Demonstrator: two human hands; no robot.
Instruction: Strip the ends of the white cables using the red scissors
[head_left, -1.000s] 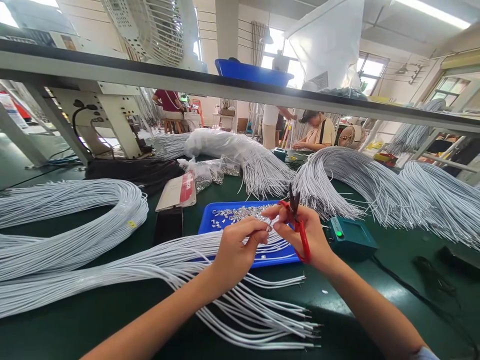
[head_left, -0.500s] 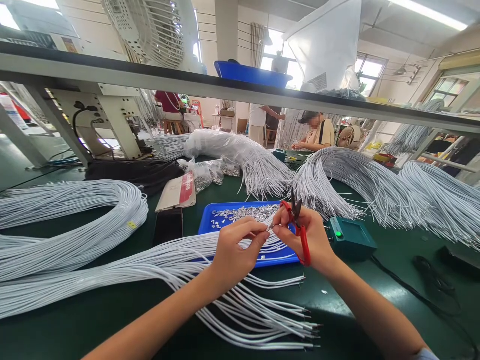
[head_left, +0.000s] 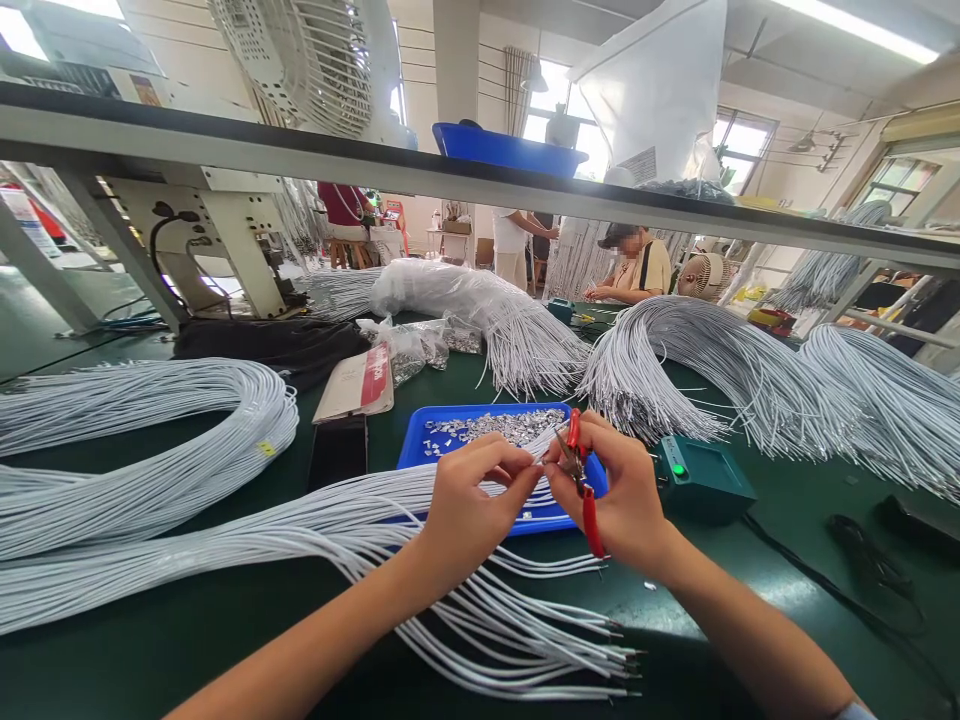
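My left hand (head_left: 471, 505) is closed in a pinch on the end of a white cable, above the tray. Against its fingertips, my right hand (head_left: 628, 492) has thumb and forefinger at that same end and holds red-handled pliers (head_left: 591, 522) in the palm, jaws toward the left. What lies between the fingertips is too small to make out. A bundle of white cables (head_left: 300, 515) runs from the left under my left hand, its loose ends fanning out below. Behind my hands, the blue tray (head_left: 409, 445) contains many small silvery metal pieces (head_left: 510, 425).
A green device with a lit button (head_left: 709, 480) stands right of the tray. Other cable bundles (head_left: 255, 400) lie left and behind. A dark phone-like slab (head_left: 337, 455) and cardboard (head_left: 352, 385) lie left of the tray. A shelf (head_left: 495, 180) crosses above; people work beyond it.
The pliers have turned in my right hand: their jaws pointed up before and now tip toward the left. My left hand has hardly moved, still pinching at the cable end.
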